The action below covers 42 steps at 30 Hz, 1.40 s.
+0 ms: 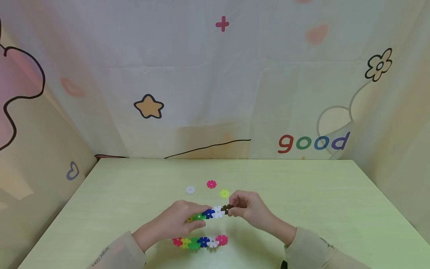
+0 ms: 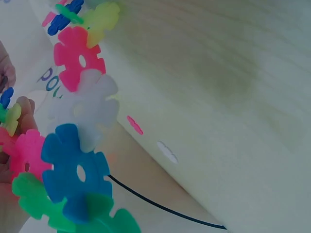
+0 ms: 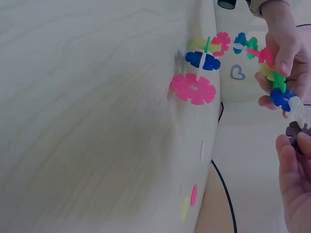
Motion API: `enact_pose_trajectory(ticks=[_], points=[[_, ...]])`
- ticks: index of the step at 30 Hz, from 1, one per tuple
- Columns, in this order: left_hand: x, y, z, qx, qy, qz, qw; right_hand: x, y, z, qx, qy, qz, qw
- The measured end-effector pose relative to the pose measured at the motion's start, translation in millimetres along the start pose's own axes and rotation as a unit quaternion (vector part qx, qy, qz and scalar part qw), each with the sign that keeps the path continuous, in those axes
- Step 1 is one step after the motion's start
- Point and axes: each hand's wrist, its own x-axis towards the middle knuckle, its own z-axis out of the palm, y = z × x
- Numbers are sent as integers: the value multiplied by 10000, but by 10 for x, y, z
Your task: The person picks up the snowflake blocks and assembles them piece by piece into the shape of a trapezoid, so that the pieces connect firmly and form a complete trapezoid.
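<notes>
My left hand (image 1: 183,216) grips a chain of slotted, flower-shaped plastic discs between thumb and fingers. Past its fingertips the held end runs through green, a blue disc (image 1: 209,214) and a white disc (image 1: 218,212). A dark brown disc (image 1: 226,210) is pinched by my right hand (image 1: 248,207), its edge meeting the white disc. In the left wrist view, the chain bends round through a blue disc (image 2: 60,167) and pink ones. Its other end, a row of colored discs (image 1: 203,242) finishing in a pink disc (image 3: 193,88), lies nearer me, low over the table.
Beyond the hands, three loose discs lie on the pale wooden table (image 1: 319,190): a white one (image 1: 190,190), a pink one (image 1: 211,184) and a yellow one (image 1: 224,193). Printed cloth (image 1: 201,74) borders the table at the back and sides.
</notes>
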Motion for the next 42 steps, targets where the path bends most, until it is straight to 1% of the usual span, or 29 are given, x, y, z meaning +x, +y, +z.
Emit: enact_pose_trajectory(ticks=[8, 11, 13, 16, 18, 24, 28, 30, 33, 36, 39, 42], points=[[49, 50, 8, -83, 57, -373, 9993, 68, 13, -56, 403, -102, 16, 9991], [82, 67, 17, -163, 5, -575, 9982, 79, 17, -64, 511, -123, 26, 9986], [109, 72, 27, -197, -30, -633, 9978, 82, 23, -65, 542, -157, 6, 9984], [145, 73, 44, -221, -69, -636, 9977, 84, 29, -62, 597, -215, -38, 9980], [164, 80, 49, -226, -94, -643, 9976, 85, 31, -58, 596, -244, -77, 9979], [227, 91, 63, -352, -197, -873, 9954, 107, 35, -45, 434, -261, -173, 9986], [252, 64, 74, -457, -199, -962, 9941, 142, 39, -50, 281, -355, -293, 9985], [251, 38, 76, -532, -181, -1008, 9933, 164, 41, -70, 234, -429, -277, 9984], [241, -18, 69, -640, -95, -1107, 9917, 226, 59, -125, 121, -454, -148, 9988], [223, -84, 51, -863, 22, -1338, 9872, 317, 106, -199, -17, -392, 57, 9992], [202, -142, 31, -1109, 120, -1561, 9814, 435, 200, -265, -163, -356, 318, 9987], [184, -189, 24, -1327, 210, -1659, 9769, 561, 324, -295, -378, -369, 621, 9967]])
